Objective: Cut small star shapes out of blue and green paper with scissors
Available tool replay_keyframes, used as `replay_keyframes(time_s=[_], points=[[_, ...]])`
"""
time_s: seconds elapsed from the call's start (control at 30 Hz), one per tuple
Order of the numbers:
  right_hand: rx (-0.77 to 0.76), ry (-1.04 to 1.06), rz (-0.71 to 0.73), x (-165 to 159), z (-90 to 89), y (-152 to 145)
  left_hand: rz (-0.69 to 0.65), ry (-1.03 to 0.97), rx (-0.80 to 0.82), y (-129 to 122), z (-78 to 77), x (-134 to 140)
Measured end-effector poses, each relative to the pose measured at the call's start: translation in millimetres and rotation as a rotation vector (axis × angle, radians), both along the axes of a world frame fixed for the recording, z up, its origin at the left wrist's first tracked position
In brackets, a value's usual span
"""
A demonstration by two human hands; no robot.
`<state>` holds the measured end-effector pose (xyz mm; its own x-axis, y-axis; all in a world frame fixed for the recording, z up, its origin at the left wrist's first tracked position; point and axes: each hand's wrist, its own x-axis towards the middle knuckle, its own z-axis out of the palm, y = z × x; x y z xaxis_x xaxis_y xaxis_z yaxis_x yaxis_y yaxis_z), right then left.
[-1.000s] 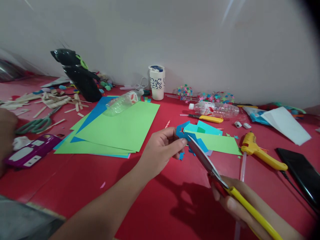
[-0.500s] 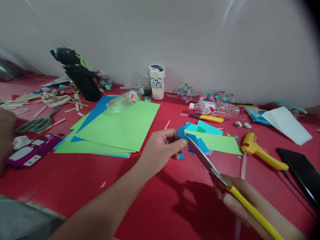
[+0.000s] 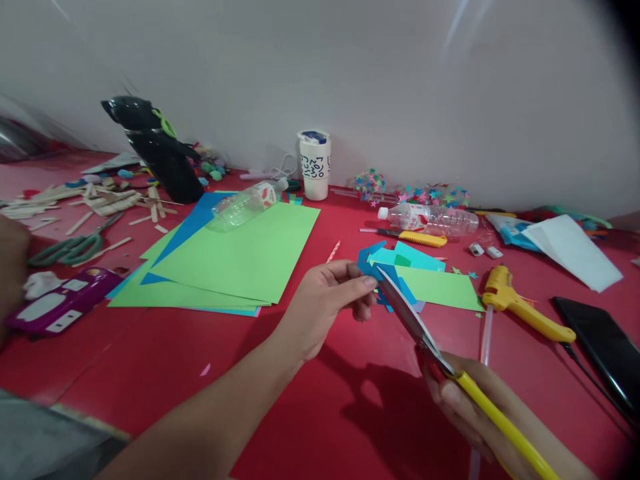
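Observation:
My left hand (image 3: pixel 333 293) pinches a small piece of blue paper (image 3: pixel 367 267) between thumb and fingers. My right hand (image 3: pixel 463 397) is closed on yellow-handled scissors (image 3: pixel 407 312), whose blade tips meet the blue paper beside my left fingertips. Whether the blades are cutting into it I cannot tell. Just beyond my hands lie a light green paper strip (image 3: pixel 445 288), turquoise paper (image 3: pixel 420 257) and other blue scraps. Sheets of green paper (image 3: pixel 250 253) over blue ones are spread to the left.
A yellow glue gun (image 3: pixel 525 310) and a black phone (image 3: pixel 600 353) lie right. Behind are a yellow cutter (image 3: pixel 423 238), plastic bottles (image 3: pixel 435 219) and a white cup (image 3: pixel 315 167). A black bottle (image 3: pixel 165 157), green scissors (image 3: pixel 75 248) and a purple device (image 3: pixel 67 300) are left; another person's arm (image 3: pixel 13 267) shows at the edge.
The scissor blades have shifted slightly, and the blue paper has turned a little in my left fingers. Both hands stay in nearly the same place.

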<state>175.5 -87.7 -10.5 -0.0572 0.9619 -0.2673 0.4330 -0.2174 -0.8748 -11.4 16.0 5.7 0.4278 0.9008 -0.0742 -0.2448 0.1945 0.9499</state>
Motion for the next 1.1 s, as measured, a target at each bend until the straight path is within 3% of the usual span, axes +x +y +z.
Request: replay_keyframes(time_s=[0.33,0.93,1.1], points=[[0.004,-0.027,-0.046,-2,3.0,-1,0.084,0.097,0.067,0,5.0,0],[0.065,-0.099,-0.018,1,7.9,3,0.089,0.202,0.061,3,10.5,-4],[0.094,-0.103,-0.019,5,0.9,3,0.088,0.212,0.062,4,9.7,-4]])
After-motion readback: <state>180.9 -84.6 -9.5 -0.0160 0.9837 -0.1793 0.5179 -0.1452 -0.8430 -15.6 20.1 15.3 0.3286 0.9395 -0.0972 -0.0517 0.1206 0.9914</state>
